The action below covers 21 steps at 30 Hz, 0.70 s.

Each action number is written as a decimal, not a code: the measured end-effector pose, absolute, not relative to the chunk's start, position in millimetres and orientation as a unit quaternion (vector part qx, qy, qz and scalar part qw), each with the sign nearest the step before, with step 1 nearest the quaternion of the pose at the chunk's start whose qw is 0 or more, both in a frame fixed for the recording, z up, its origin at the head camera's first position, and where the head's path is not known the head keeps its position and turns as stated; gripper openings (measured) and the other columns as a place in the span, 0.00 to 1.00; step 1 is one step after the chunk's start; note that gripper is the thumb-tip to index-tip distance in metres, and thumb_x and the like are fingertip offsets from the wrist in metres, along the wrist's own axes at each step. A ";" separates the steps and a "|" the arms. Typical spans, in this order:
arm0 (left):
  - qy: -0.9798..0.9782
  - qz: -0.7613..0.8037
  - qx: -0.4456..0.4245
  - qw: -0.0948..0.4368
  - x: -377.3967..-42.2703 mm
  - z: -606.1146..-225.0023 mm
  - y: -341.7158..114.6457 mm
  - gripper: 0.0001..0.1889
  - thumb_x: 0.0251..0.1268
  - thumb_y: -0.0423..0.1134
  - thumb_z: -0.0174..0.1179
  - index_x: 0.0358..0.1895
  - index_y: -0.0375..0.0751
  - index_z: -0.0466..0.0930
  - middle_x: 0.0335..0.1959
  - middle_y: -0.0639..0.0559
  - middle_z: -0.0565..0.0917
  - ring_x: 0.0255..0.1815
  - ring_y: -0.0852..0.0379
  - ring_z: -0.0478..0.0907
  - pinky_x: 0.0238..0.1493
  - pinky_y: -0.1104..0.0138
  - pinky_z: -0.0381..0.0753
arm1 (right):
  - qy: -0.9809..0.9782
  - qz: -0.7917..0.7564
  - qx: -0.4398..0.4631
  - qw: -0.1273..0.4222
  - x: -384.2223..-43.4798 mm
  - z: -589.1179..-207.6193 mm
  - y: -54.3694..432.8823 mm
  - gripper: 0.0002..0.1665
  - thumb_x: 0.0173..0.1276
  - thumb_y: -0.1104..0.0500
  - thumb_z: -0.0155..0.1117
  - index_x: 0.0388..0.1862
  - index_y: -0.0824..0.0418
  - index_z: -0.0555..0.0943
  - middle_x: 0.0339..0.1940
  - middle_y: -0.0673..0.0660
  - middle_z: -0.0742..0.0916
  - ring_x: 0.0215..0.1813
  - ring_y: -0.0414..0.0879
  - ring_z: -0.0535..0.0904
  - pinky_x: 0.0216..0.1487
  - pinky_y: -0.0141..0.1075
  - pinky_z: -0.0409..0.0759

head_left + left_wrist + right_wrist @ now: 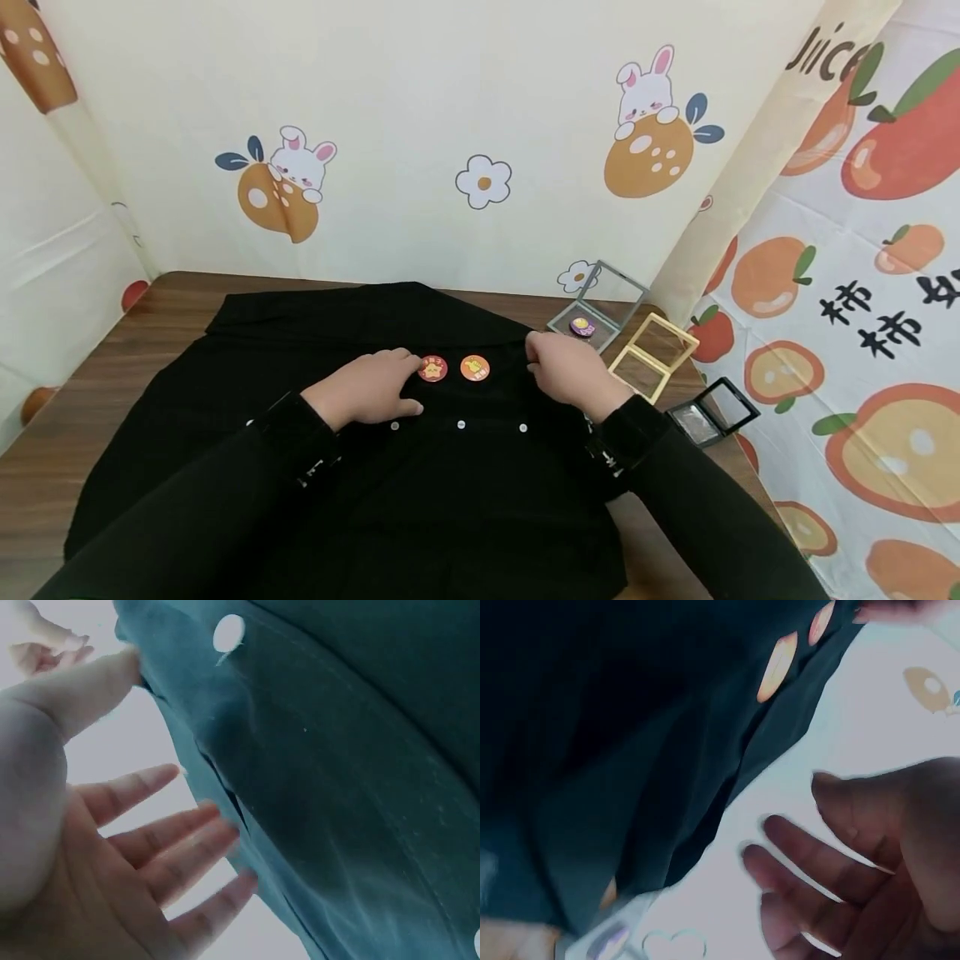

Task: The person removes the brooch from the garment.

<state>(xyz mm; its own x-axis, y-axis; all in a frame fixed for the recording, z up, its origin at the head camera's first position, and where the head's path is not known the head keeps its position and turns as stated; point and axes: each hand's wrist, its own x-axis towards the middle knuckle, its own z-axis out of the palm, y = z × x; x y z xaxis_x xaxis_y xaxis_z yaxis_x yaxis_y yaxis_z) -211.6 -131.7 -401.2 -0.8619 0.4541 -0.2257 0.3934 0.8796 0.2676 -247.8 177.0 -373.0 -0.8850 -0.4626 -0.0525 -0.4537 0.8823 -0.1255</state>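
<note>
A black garment [360,492] with white buttons [461,425] lies spread over the wooden table. On it sit two round badges side by side, a red one [432,368] and an orange one [475,367]. My left hand [367,387] is over the cloth just left of the red badge; in the left wrist view its fingers are spread and hold nothing. At the garment's right side is my right hand [570,375]. The right wrist view shows its fingers [810,855] loosely bent around nothing, apart from the cloth.
Right of the garment stand three opened small cases: a grey-framed one [611,329] with a purple badge [582,327] in it, a yellow one [663,367] and a black one [697,423]. Printed cloth walls [405,100] rise behind and at both sides of the table.
</note>
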 end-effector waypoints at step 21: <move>0.963 0.114 0.203 0.137 -241.2 -425.9 -103.8 0.47 0.65 0.60 0.69 0.80 0.38 0.61 0.82 0.35 0.56 0.82 0.35 0.49 0.79 0.42 0.45 | 0.956 -0.127 -0.259 0.055 -249.2 -417.4 140.1 0.28 0.77 0.49 0.65 0.19 0.54 0.66 0.17 0.49 0.68 0.19 0.43 0.66 0.25 0.36 0.62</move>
<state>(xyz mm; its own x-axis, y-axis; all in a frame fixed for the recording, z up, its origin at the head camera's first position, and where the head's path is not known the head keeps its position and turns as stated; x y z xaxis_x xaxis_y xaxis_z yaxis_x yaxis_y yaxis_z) -241.2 -103.8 -425.9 -0.8799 0.4220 -0.2184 0.3592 0.8917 0.2754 -249.2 140.1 -417.4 -0.8598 -0.5090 -0.0399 -0.4809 0.8336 -0.2719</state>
